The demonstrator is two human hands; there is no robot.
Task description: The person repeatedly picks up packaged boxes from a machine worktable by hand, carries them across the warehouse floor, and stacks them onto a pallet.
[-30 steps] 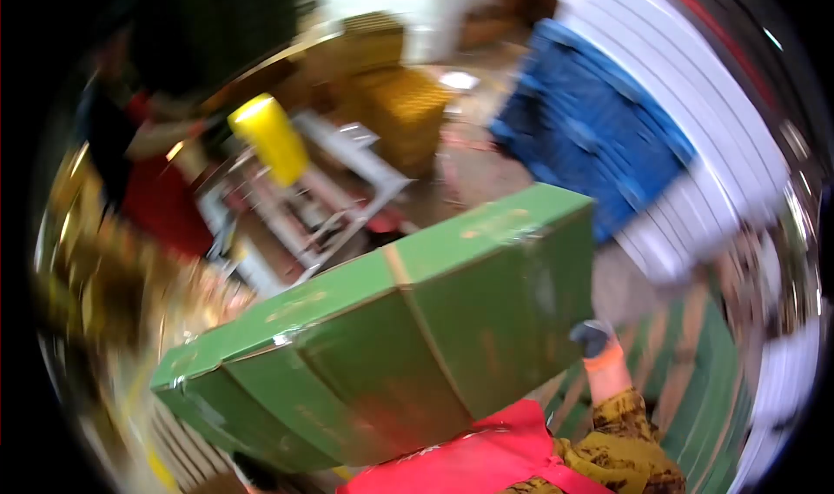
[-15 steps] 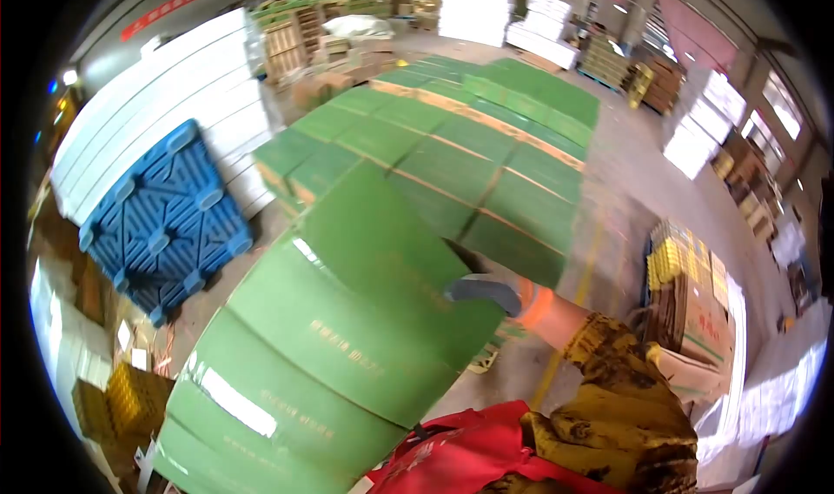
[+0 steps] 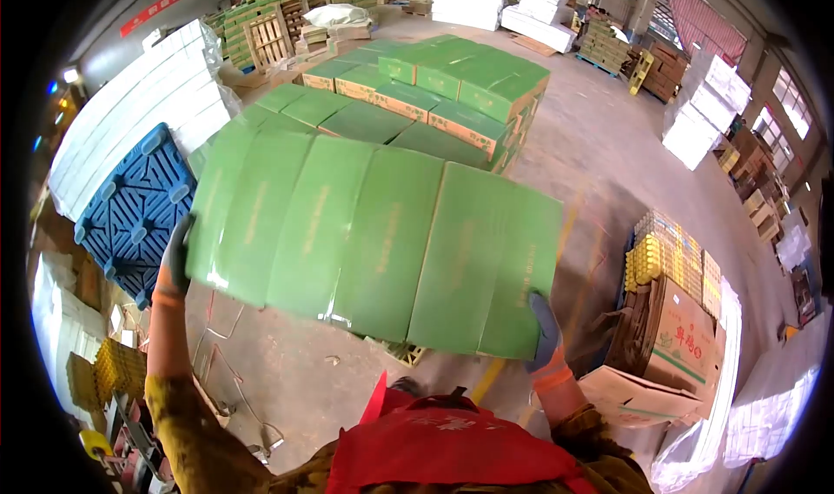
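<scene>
Clamped between the left hand (image 3: 178, 249) at one end and the right hand (image 3: 545, 333) at the lower right corner, a row of green cartons (image 3: 373, 233) slanted across the middle of the frame, held up before the red apron (image 3: 443, 450). I couldn't tell whether anything joined the cartons; if only squeeze did, a slackening palm could let the middle ones sag or drop. Beyond, at upper middle, stood a stack of green cartons (image 3: 473, 77). A blue pallet (image 3: 139, 232) stood on edge at left, a brown cardboard box (image 3: 686, 333) at lower right.
</scene>
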